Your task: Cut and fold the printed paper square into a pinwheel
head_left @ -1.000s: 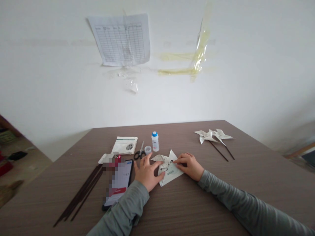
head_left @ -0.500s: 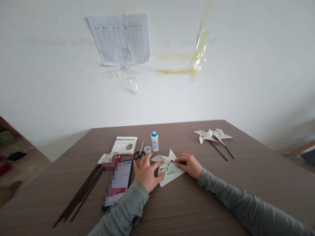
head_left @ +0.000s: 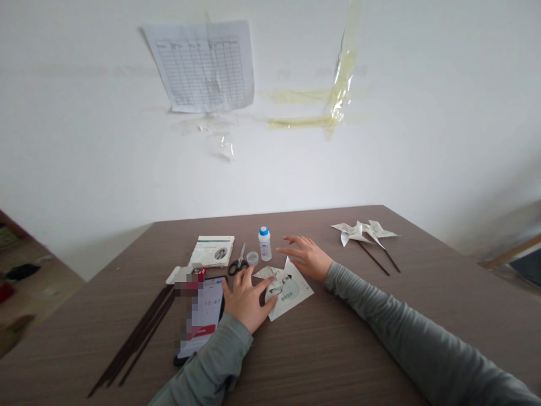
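A partly folded pinwheel paper, printed with a grey drawing and text, lies on the brown table. My left hand rests at its left side, fingers spread, with the thumb and forefinger tips on the folded part. Those fingers cover some of the paper's left edge. My right hand is over the paper's upper right side, its fingers stretched toward the glue bottle and nothing in them. The white bottle has a blue top and stands upright. Beside it sits a small clear cap.
Black-handled scissors and a stack of printed paper squares lie behind my left hand. A phone and several dark sticks are at the left. Two paper pinwheels on sticks lie at the back right.
My right hand has let go of the paper, lifting up and left with its fingers extended. The paper's right part has spread flatter. My left hand stays on the paper.
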Tool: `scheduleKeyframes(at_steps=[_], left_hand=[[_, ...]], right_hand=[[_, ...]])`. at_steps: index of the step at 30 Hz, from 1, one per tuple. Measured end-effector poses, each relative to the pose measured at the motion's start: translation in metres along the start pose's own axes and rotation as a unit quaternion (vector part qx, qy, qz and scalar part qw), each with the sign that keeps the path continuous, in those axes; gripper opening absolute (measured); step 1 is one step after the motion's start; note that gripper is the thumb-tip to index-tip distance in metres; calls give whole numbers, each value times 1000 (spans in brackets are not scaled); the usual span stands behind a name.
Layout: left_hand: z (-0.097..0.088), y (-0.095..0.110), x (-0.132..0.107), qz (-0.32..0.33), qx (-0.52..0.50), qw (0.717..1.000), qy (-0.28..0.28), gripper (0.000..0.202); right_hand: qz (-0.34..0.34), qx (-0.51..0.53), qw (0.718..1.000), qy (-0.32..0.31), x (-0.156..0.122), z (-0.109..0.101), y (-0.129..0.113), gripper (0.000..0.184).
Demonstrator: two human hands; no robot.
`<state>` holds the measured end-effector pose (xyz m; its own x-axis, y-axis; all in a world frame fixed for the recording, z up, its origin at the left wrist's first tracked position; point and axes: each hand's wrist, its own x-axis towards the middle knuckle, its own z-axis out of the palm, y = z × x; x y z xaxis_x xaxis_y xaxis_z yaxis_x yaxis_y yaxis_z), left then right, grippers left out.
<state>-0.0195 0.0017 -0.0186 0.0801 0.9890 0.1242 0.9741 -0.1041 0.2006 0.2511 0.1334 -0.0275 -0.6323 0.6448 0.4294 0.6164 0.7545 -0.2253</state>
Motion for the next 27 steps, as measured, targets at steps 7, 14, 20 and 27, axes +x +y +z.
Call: scheduleKeyframes(at_steps=[7,14,20,27], left_hand=[[-3,-10,2,-19,7,1000,3,52],[-10,-15,5,-41,28,998,-34,58],[-10,-17,6,-41,26,998,-33,63],[-4,-17,6,-40,19,999,-3,56]], right_hand=[[-39,-37,998,-40,44,15,-3,83],[-83,-27,996,9,59,39,11,91],[-60,28,998,-3,67,46,12,95],[-29,125,991,23,67,52,13,93]])
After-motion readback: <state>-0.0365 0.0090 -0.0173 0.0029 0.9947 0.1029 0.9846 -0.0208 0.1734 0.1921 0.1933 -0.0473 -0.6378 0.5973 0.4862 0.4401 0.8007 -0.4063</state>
